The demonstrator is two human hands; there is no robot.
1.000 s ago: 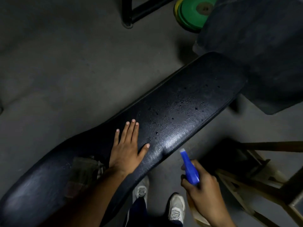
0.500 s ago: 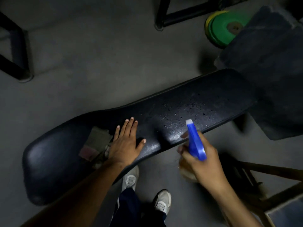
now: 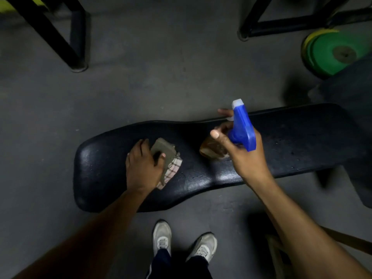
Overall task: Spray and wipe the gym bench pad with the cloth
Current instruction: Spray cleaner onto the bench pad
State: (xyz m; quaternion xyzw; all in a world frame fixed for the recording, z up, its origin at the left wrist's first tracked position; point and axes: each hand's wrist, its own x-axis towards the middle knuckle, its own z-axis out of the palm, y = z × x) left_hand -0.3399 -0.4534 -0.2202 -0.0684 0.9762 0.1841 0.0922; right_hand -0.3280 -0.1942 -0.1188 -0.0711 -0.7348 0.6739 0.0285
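The black gym bench pad [image 3: 291, 141] runs across the middle of the view, dotted with droplets on its right half. A folded checked cloth [image 3: 171, 160] lies on the pad's left part. My left hand [image 3: 144, 166] rests on the cloth with fingers curled over its edge. My right hand [image 3: 241, 154] holds a spray bottle [image 3: 242, 129] with a blue trigger head and white nozzle above the pad's middle. The bottle's clear amber body shows below my fingers.
Black metal frame legs [image 3: 77, 63] stand on the grey floor at the upper left and upper right. Green and yellow weight plates [image 3: 338, 53] lie at the upper right beside another dark pad [image 3: 350, 91]. My shoes [image 3: 162, 236] stand just below the bench. Wooden pieces sit at the lower right.
My left hand slid left off the bare pad onto the cloth and closed on it. My right hand lifted the spray bottle up over the pad. The view swung so the bench lies level.
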